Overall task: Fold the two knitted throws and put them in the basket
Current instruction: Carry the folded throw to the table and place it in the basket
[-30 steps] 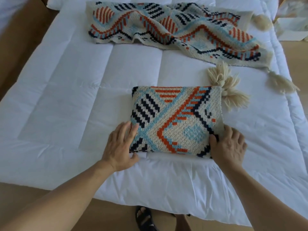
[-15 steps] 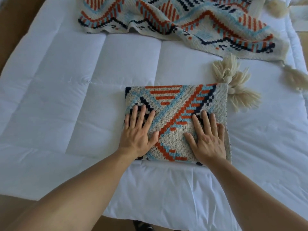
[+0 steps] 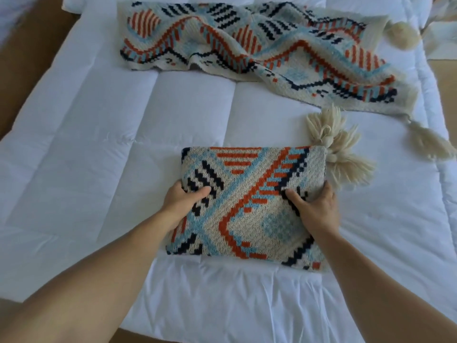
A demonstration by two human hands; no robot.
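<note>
Knitted cream-orange-blue folded throw lies mid-frame on the white quilted bed, left hand and right hand gripping its sides. A matching unfolded knitted throw sprawls across the upper frame.

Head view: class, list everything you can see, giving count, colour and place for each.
quilt: one, white, spread under everything.
folded throw: one, cream with orange, blue and navy, middle of quilt.
spread throw: one, same colours, rumpled across quilt's far end.
tassels: several, cream, bunched at folded throw's far right corner.
left hand: one, gripping folded throw's left edge.
right hand: one, gripping its right edge.
</note>
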